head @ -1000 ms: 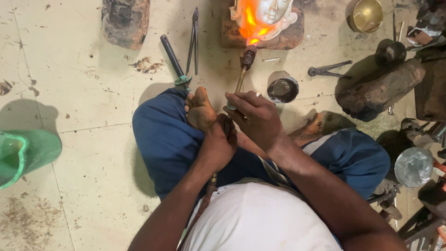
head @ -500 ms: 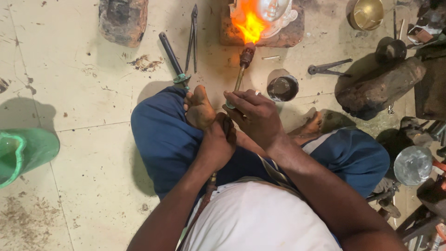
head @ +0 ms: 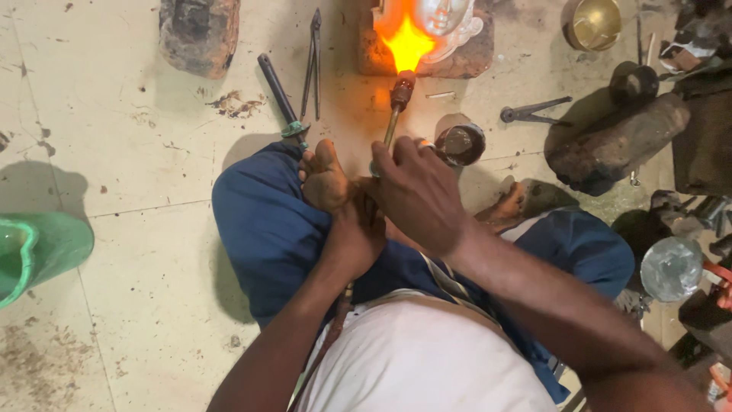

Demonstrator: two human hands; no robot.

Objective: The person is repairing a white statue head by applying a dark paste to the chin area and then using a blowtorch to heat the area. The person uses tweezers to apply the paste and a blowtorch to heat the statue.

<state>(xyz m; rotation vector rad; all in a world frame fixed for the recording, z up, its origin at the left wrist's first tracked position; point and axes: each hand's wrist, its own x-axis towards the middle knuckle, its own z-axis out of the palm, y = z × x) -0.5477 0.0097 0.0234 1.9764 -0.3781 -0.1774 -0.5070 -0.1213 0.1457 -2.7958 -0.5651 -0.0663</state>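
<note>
You sat cross-legged on the pale floor (head: 137, 252) with a blowtorch (head: 395, 107) held out in front of you. Your right hand (head: 418, 191) was wrapped around the torch's thin metal stem, fingers curled tight on it, knuckles up. Your left hand (head: 355, 233) was closed in a fist just beneath and behind the right, touching it, gripping the lower end of the same torch where a brownish hose (head: 335, 328) ran back along your forearm. The torch pointed away from you, its dark nozzle just short of a bright orange flame (head: 408, 46) that played on a pale metal piece (head: 450, 19) lying on a reddish brick (head: 465, 61).

A bare foot (head: 324, 175) rested beside your hands, over your blue trouser leg. Just right of the torch stood a small dark cup (head: 460, 143). To the left of it lay a dark-handled tool (head: 278, 91) and a pair of tongs (head: 311, 61). A green vessel (head: 38, 252) sat at the far left, well apart.
</note>
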